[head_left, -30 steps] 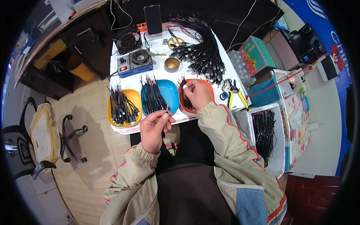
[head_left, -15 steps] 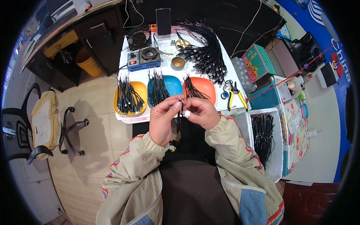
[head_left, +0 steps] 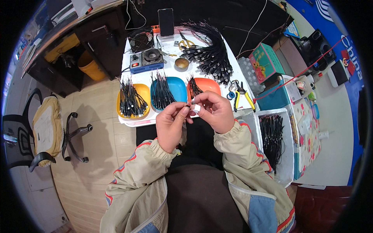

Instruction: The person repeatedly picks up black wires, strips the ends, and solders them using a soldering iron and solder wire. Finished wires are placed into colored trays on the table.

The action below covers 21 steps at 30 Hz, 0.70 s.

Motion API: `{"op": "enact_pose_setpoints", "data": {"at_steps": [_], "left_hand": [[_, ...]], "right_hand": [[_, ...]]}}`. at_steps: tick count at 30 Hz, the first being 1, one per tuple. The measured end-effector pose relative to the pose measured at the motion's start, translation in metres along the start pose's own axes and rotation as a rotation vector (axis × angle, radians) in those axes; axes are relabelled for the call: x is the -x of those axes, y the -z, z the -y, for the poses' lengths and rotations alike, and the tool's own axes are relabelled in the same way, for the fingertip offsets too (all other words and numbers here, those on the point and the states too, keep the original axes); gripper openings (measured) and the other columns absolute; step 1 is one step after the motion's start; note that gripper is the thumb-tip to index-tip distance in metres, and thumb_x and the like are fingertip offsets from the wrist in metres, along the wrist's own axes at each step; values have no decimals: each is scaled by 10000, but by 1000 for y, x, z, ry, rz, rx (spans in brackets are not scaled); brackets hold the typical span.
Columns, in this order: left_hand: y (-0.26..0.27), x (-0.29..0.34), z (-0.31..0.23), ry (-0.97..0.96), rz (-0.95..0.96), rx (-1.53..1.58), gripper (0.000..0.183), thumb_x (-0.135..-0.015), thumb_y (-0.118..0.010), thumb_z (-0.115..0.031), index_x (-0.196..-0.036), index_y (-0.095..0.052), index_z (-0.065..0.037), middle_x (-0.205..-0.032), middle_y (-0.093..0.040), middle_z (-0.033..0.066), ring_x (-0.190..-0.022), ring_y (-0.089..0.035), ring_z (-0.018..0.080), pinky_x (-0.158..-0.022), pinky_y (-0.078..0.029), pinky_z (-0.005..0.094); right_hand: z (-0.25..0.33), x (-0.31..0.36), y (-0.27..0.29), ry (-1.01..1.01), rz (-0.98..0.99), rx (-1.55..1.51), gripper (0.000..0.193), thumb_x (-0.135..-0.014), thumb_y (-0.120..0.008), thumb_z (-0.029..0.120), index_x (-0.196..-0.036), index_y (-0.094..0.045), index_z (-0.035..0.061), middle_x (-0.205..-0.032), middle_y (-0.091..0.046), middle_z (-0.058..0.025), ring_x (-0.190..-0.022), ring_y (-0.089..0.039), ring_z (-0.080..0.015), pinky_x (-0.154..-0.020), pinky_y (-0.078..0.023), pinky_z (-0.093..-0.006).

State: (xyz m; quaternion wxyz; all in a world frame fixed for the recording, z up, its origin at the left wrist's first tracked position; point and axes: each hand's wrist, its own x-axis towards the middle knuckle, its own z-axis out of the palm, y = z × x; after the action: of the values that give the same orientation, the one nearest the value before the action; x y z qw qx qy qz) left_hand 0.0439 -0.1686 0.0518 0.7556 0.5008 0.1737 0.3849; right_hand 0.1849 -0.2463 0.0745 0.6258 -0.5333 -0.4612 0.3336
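My left hand (head_left: 170,126) and my right hand (head_left: 214,113) meet in front of the trays, fingertips pinched together. Between them is the end of a thin black cable (head_left: 189,103), with a little reddish wire showing; most of it is hidden by my fingers. A white wrap (head_left: 196,108) sits on a finger of my right hand. Just beyond my hands stand a yellow tray (head_left: 145,90), a blue tray (head_left: 179,90) and an orange tray (head_left: 213,86). Black cables with bared ends lie in each, fewest in the orange one.
A blue soldering pot (head_left: 147,68), a fan (head_left: 140,40), a round brass-coloured tin (head_left: 181,64) and an upright phone (head_left: 166,22) stand farther back. Yellow-handled scissors (head_left: 186,43) lie near a big cable bundle (head_left: 211,52). Wire strippers (head_left: 243,97) rest right; a white box (head_left: 288,155) holds more cables.
My right hand has shifted slightly up and turned, bringing its white-wrapped finger nearer the left fingertips. Cable lengths that hung below my hands no longer show clearly. The view has shifted slightly.
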Motion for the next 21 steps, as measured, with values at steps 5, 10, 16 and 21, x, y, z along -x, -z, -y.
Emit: {"op": "enact_pose_setpoints", "data": {"at_steps": [5,10,16,21], "left_hand": [[1,0,-1,35,-21,41,133,-929,-575,-63,-1004,-608,42,-791,-643,77,-611,-495,62,-555,-394,184],[3,-1,0,70,-20,126,118,-928,-577,-62,-995,-615,27,-770,-633,68,-588,-451,46,-531,-358,174],[2,-1,3,72,-15,93,124,-925,-576,-56,-1007,-618,29,-774,-633,74,-582,-438,41,-524,-347,169],[2,0,0,168,10,301,127,-929,-563,-56,-1000,-621,32,-768,-622,69,-558,-415,46,-503,-324,171]], "right_hand": [[-4,-3,-8,20,-33,-56,86,-883,-610,7,-964,-598,-20,-907,-614,-39,-803,-597,-81,-697,-485,-218],[-8,-4,-11,18,-78,-175,104,-890,-616,34,-978,-590,-14,-896,-621,-34,-813,-600,-88,-724,-490,-238],[-9,-2,-12,-8,-79,-118,121,-884,-621,39,-987,-578,-8,-888,-622,-31,-820,-602,-86,-717,-484,-229],[-16,-1,-13,-186,-57,-567,105,-897,-597,66,-983,-568,13,-865,-618,-27,-739,-578,-77,-658,-445,-202]]}}
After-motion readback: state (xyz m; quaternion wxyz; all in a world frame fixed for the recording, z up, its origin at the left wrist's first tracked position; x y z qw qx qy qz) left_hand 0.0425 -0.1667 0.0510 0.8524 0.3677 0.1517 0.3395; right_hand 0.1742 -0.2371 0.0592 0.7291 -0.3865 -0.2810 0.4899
